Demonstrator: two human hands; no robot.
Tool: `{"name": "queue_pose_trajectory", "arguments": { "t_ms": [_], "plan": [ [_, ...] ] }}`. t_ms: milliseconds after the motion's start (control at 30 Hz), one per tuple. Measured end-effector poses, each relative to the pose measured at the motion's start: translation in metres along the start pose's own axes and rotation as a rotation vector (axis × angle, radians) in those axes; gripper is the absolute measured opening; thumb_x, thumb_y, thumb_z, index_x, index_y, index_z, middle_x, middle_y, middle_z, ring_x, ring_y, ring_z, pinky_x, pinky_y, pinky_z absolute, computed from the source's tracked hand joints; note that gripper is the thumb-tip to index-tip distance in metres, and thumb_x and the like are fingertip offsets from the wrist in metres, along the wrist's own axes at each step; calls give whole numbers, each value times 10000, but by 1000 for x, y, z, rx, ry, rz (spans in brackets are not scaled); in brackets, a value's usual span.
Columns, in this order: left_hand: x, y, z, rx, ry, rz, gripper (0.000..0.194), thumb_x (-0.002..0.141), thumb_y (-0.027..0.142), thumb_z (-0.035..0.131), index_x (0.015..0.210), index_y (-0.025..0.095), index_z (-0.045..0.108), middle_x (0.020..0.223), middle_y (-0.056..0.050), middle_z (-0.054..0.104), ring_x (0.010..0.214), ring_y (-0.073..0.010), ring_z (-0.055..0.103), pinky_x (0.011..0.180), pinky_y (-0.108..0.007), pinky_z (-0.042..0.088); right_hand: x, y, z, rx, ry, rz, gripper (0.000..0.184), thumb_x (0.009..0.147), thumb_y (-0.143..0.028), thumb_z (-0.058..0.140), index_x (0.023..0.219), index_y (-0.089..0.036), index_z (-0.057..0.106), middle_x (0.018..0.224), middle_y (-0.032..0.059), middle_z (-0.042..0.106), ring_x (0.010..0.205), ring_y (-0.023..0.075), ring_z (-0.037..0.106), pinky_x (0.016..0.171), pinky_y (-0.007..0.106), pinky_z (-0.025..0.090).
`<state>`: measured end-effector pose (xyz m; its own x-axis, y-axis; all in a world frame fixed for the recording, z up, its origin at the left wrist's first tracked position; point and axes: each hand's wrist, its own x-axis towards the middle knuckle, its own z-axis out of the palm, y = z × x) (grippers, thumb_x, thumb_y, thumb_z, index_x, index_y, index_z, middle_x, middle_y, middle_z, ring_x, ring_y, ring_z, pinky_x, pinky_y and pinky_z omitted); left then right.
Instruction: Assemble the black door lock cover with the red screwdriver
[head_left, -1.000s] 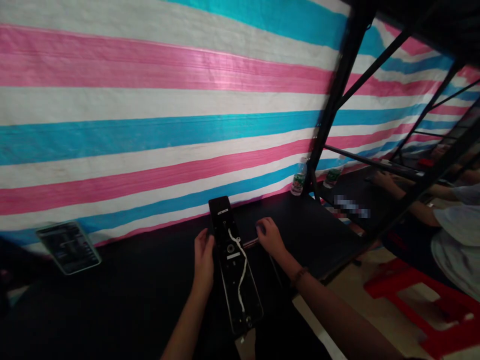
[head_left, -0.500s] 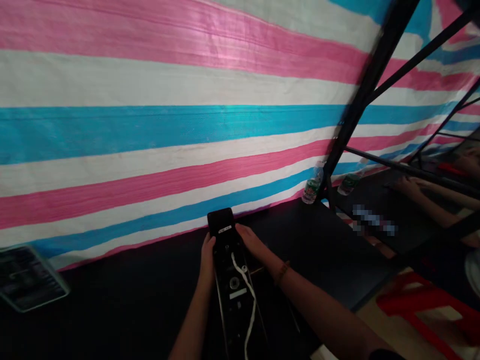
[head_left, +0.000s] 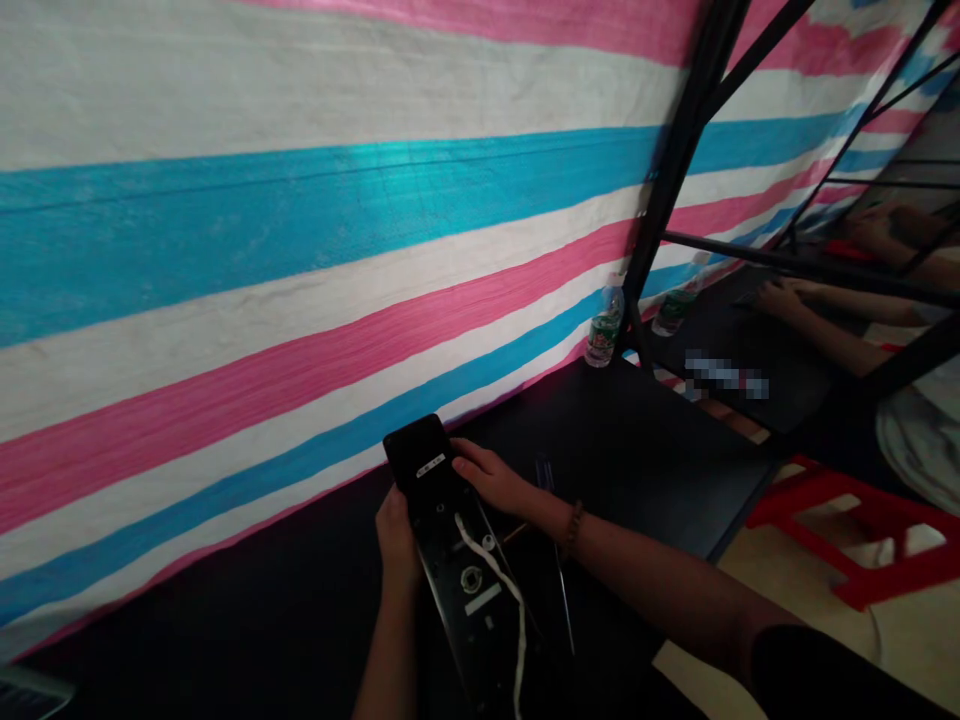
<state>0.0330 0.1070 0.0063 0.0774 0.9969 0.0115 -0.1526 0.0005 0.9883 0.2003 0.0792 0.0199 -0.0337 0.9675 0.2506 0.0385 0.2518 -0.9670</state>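
Note:
A long black panel (head_left: 442, 535), perhaps a door-lock housing, lies tilted in front of me with its inner side up. A white cable (head_left: 504, 583) runs down it, past a round fitting and a white label. My left hand (head_left: 397, 535) is closed on the panel's left edge near the far end. My right hand (head_left: 491, 480) grips the opposite edge, thumb on top. Under my right forearm lies a screwdriver (head_left: 565, 605) with a clear handle and a thin metal shaft. The panel's near end runs out of view.
A water bottle (head_left: 603, 335) stands on the black table (head_left: 600, 430) by a black metal frame (head_left: 664, 190). Striped sheeting (head_left: 300, 300) rises behind. At the lower left a device's corner (head_left: 34, 692) shows. Rightward are a red stool (head_left: 847, 570) and another person's hands (head_left: 784, 300).
My right hand has come from beside the panel onto its right edge, and my left hand has closed on the other side. The panel's far end has swung slightly left. The view has shifted.

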Motion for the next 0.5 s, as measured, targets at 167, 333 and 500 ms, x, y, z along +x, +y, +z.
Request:
{"name": "queue_pose_trajectory", "arguments": {
  "t_ms": [167,333,500],
  "plan": [
    [2,0,-2,121,91,249,576,880,660,540,1193,189,645,1151,-92,699,1073,-271,644,903,-339,516,-3,-2,-2,-103,2,-195,725,980,-465,524,1601,-319,180,1593,54,390,1393,240,466,1164,434,364],
    [-1,-4,-6,100,31,324,691,924,557,552,1520,269,356,1400,-129,586,1200,-276,613,971,-398,501,-3,4,-2,-125,22,-304,714,990,-417,530,1604,-345,173,1662,38,254,1450,240,401,1200,459,329],
    [-3,13,-19,405,-58,444,609,933,498,571,1478,250,464,1415,-131,590,1206,-285,610,1037,-433,456,-3,1,-3,-205,-2,-342,559,1012,-394,490,1552,-338,357,1610,26,375,1483,230,345,1236,461,262]
  ]
}}
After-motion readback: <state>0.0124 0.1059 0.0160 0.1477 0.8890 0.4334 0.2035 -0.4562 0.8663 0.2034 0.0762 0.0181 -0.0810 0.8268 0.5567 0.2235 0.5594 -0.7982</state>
